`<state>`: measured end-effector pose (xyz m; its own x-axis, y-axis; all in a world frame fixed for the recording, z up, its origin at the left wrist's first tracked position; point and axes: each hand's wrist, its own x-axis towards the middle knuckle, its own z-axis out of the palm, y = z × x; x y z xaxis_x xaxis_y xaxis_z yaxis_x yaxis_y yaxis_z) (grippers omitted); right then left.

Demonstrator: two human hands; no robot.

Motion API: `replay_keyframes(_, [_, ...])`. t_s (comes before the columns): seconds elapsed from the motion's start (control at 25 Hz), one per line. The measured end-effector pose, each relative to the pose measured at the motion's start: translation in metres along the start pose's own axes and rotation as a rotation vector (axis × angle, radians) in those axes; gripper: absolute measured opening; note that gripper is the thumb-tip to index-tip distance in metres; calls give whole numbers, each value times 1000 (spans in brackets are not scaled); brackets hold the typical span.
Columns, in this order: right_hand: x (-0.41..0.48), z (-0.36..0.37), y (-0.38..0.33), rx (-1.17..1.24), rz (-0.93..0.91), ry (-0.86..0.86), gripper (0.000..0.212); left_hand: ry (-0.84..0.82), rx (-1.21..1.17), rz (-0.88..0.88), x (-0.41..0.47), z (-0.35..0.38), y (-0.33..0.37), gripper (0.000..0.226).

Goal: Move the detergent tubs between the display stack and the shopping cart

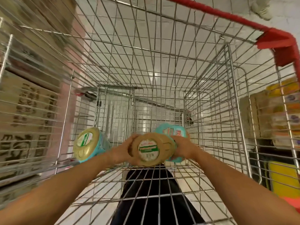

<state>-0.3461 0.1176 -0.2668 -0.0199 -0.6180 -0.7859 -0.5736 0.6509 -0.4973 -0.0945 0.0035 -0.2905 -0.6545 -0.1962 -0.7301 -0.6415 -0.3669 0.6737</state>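
Obs.: held tub, gold lid facing the camera with a white and green label in its centre, sits directly between the two hands. Teal body shows past the lid on the right-hand side and above it. Cannot tell whether the teal labelled part above is the same tub or another behind it.

Grip: left hand clasps the lid's left edge, fingers curled round the rim. Right hand clamps the opposite side, fingers wrapped onto the teal body. Both hands are closed on the tub; it is tipped on its side.

Arms: both forearms bare, reaching forward and converging on the tub, wrists roughly level. The hands are inside the shopping cart, low near its wire floor.

Second tub lies on its side left of the left hand, near but apart, gold lid tilted toward the camera.

Surroundings: red handle far beyond the grip to the right. Cardboard boxes outside the left wall, blurred. Stacked packs outside the right wall.
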Motion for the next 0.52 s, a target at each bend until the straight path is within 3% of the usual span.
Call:
replay_keyframes(0.08, [-2, 3, 1, 64, 31, 44, 64, 9, 197, 88, -4, 4, -3, 119])
replay_keyframes(0.16, [-5, 0, -2, 165, 50, 77, 56, 118, 299, 121, -6, 8, 4, 119])
replay_keyframes(0.4, [-30, -28, -33, 553, 46, 134, 38, 111, 124, -4, -21, -31, 59, 99])
replay_keyframes(0.52, [-58, -50, -64, 796, -32, 207, 26, 120, -57, 106, -50, -43, 97, 82])
